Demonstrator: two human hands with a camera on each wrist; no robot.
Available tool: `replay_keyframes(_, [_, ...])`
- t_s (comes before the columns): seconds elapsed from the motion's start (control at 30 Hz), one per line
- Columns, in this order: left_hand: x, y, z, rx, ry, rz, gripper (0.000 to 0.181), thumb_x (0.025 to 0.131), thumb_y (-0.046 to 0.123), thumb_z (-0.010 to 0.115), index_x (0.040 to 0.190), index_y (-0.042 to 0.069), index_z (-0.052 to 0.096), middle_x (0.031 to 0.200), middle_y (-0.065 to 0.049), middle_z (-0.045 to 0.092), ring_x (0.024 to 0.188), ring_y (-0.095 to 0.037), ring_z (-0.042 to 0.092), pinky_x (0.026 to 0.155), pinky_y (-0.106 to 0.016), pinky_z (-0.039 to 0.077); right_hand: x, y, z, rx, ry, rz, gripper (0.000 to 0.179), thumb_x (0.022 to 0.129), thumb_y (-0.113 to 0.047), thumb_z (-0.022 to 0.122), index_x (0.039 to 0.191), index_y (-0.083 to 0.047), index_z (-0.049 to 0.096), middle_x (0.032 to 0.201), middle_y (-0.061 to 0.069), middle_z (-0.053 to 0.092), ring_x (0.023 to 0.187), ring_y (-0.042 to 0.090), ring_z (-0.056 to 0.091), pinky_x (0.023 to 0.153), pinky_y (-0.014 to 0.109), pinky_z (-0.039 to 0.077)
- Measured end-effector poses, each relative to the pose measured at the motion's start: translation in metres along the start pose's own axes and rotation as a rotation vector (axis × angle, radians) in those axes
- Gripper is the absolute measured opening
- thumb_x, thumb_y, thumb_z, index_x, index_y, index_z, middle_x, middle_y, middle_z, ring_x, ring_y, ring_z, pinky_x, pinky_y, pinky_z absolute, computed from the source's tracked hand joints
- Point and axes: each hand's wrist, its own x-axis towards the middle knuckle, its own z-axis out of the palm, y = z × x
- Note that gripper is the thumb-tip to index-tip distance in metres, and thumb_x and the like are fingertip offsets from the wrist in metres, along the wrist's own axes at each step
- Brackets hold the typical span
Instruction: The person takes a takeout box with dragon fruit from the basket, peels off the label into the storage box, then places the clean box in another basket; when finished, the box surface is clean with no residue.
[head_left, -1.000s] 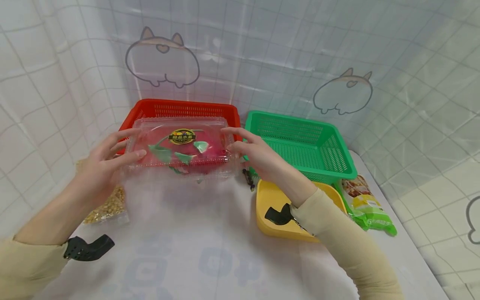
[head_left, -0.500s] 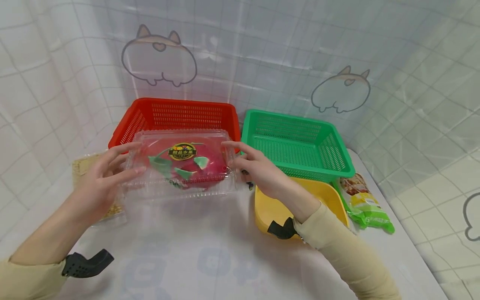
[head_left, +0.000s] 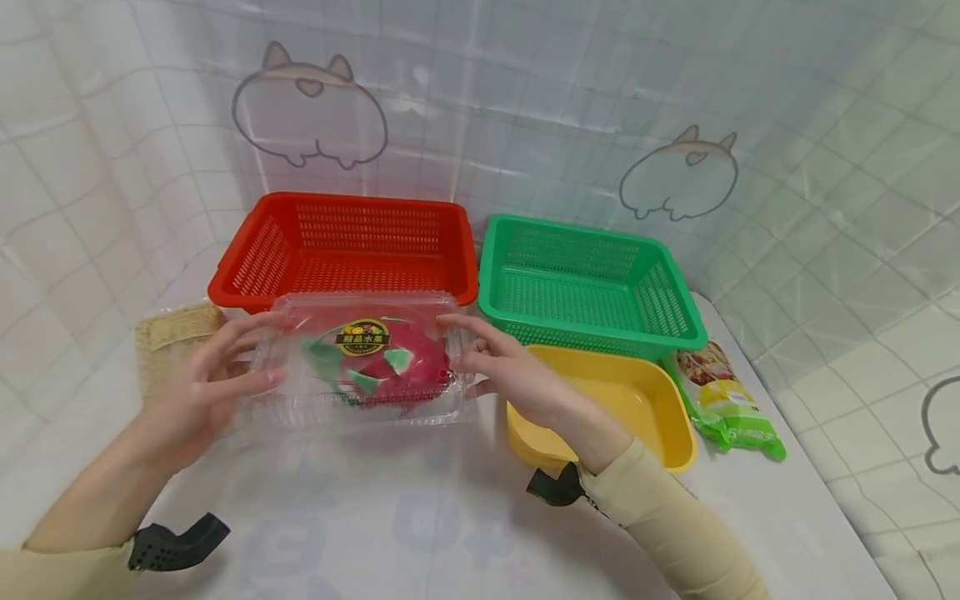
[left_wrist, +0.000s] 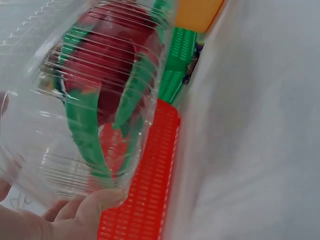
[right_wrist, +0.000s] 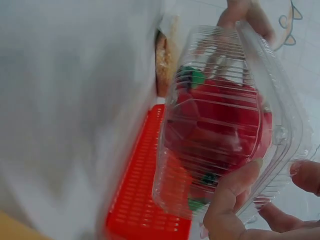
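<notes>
A clear plastic clamshell box (head_left: 300,398) is held up between both hands, over the front of the table. Inside it lies a pink-red dragon fruit (head_left: 420,354) with green scales, and a black-and-gold label (head_left: 363,337) sits on the lid. My left hand (head_left: 197,392) grips the box's left end, fingers behind and thumb in front. The other end is gripped by my right hand (head_left: 517,379). In the right wrist view the thumb and fingers of the right hand (right_wrist: 235,205) press on the box's ribbed wall. The left wrist view shows the dragon fruit (left_wrist: 110,60) through the plastic.
Behind the box stands a red basket (head_left: 456,292), with a green basket (head_left: 592,337) to its right. A yellow tub (head_left: 600,462) is partly covered by the right forearm. Farther right lies a green-and-yellow food bag (head_left: 731,408). A bag of beige contents (head_left: 172,333) lies beyond the left hand.
Both hands have brought the clamshell box down and toward me, uncovering more of the red basket. Both hands keep their hold on it. The head view has shifted slightly.
</notes>
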Motion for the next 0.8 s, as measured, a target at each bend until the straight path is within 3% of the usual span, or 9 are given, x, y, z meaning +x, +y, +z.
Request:
replay_keyframes(0.23, [-0.006, -0.011, 0.005, 0.027, 0.003, -0.029, 0.056, 0.099, 0.002, 0.052, 0.151, 0.022, 0.041, 0.142, 0.003, 0.039, 0.116, -0.021, 0.043, 0.083, -0.026, 0.054, -0.005, 0.015, 0.005, -0.078, 0.005, -0.015, 0.055, 0.097, -0.021, 0.062, 0.147, -0.035, 0.045, 0.110, 0.011, 0.056, 0.107, 0.025, 0.057, 0.088, 0.036, 0.056])
replay_keyframes(0.37, [-0.006, -0.016, 0.009, 0.053, 0.006, -0.055, 0.056, 0.098, 0.003, 0.053, 0.149, 0.025, 0.043, 0.141, 0.003, 0.039, 0.116, -0.021, 0.044, 0.081, -0.028, 0.055, -0.008, 0.020, 0.007, -0.153, 0.000, -0.024, 0.055, 0.098, -0.026, 0.061, 0.148, -0.036, 0.042, 0.110, 0.011, 0.055, 0.097, 0.028, 0.061, 0.088, 0.037, 0.053])
replay_keyframes(0.57, [-0.009, -0.020, 0.013, 0.082, 0.025, -0.111, 0.062, 0.098, 0.005, 0.056, 0.152, 0.030, 0.039, 0.141, 0.007, 0.035, 0.118, -0.020, 0.041, 0.083, -0.027, 0.055, -0.011, 0.023, 0.008, -0.259, -0.026, -0.015, 0.058, 0.098, -0.032, 0.062, 0.151, -0.036, 0.037, 0.111, 0.010, 0.050, 0.088, 0.024, 0.060, 0.088, 0.048, 0.050])
replay_keyframes(0.8, [-0.012, -0.025, 0.019, 0.155, 0.043, -0.136, 0.065, 0.098, 0.008, 0.058, 0.154, 0.030, 0.035, 0.146, -0.001, 0.029, 0.121, -0.023, 0.036, 0.083, -0.025, 0.052, -0.010, 0.028, 0.010, -0.351, -0.063, -0.009, 0.062, 0.098, -0.037, 0.061, 0.153, -0.034, 0.033, 0.112, 0.009, 0.046, 0.099, 0.024, 0.052, 0.078, 0.036, 0.048])
